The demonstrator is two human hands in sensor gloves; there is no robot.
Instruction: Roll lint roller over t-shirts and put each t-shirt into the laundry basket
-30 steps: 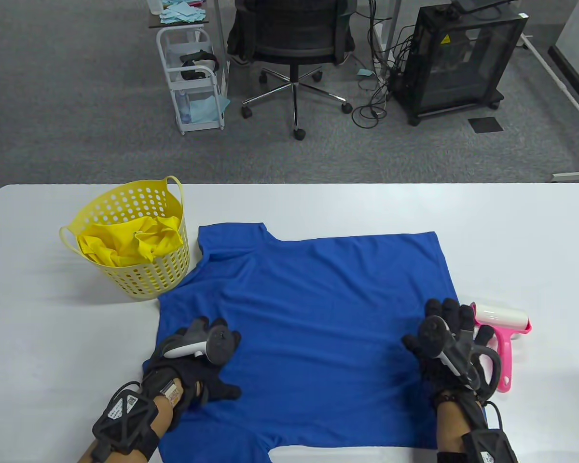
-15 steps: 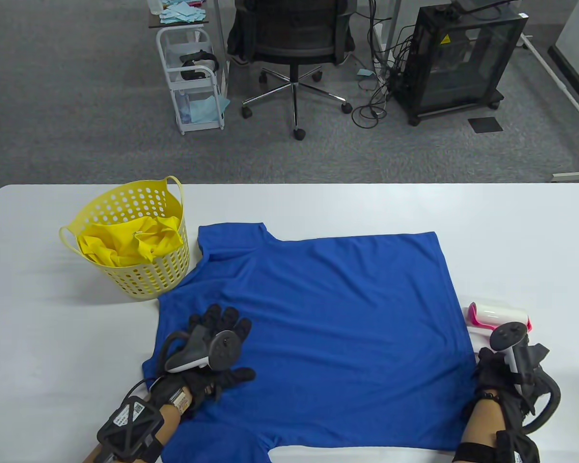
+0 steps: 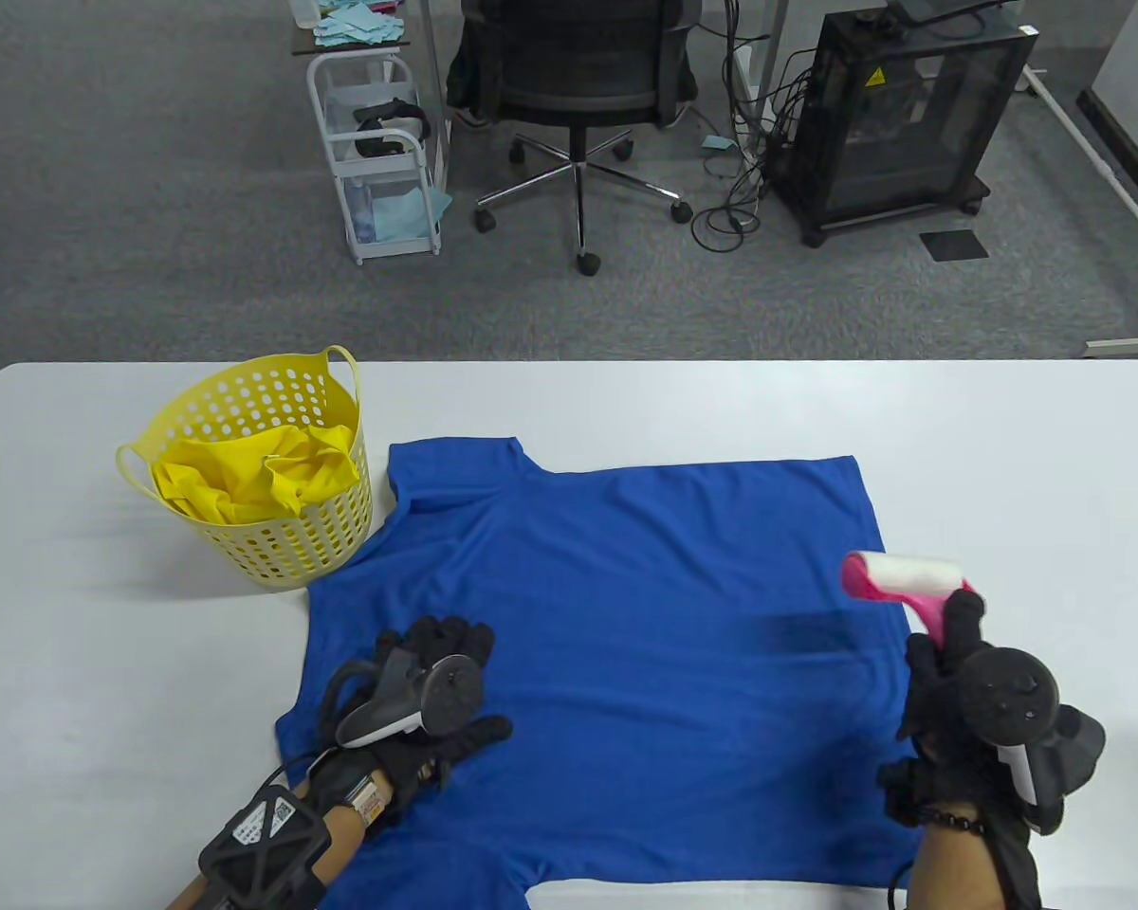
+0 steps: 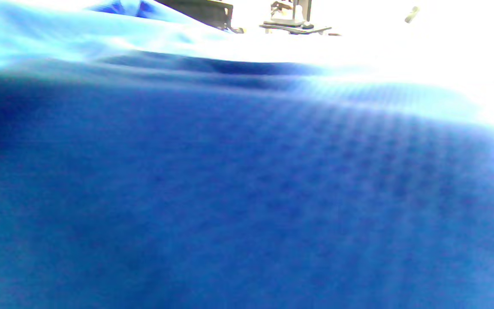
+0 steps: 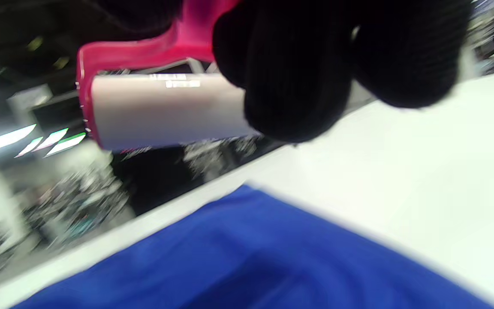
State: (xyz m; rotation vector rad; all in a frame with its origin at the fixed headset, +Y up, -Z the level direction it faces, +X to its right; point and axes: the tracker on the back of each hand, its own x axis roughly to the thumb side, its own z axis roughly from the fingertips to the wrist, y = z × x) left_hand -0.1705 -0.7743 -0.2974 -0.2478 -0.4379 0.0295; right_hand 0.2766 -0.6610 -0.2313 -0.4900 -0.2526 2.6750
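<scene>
The right hand (image 3: 958, 682) has picked the lint roller (image 3: 906, 576) off the worktop (image 3: 626, 398) and grips it above the blue t-shirt (image 3: 626, 607), which lies spread flat. The left hand (image 3: 427, 701) presses open on the cloth, so rolling can begin.

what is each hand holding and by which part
The right hand grips the lint roller by its pink handle. The left hand holds nothing, resting on the shirt.
</scene>
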